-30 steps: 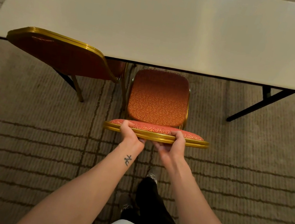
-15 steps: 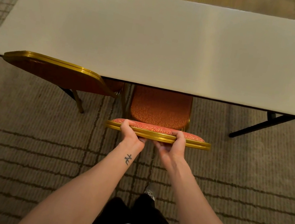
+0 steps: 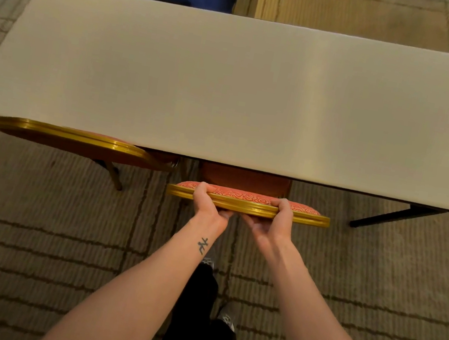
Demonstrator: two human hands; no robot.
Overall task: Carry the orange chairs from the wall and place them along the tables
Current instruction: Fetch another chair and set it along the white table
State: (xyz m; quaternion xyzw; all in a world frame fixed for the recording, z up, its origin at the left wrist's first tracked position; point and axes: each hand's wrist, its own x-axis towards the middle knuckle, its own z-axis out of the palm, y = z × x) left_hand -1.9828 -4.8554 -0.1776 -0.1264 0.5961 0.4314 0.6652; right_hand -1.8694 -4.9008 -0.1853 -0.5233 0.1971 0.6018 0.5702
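Orange chair point(image 3: 245, 196) stands at the table's point(image 3: 230, 96) near edge, seat mostly tucked under. I note left hand point(image 3: 206, 204) and right hand point(image 3: 275, 221) gripping its gold backrest rim, fingers wrapped over. Second orange chair point(image 3: 73, 136) just beside, toward the near left corner.

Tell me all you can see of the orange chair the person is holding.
The held chair has orange upholstery with a swirl pattern and a shiny gold, metal-looking frame edging its backrest. It stands upright facing the table, its seat mostly hidden beneath the tabletop. The left hand and right hand grip the backrest's top rim side by side. Another orange chair stands just to its left.
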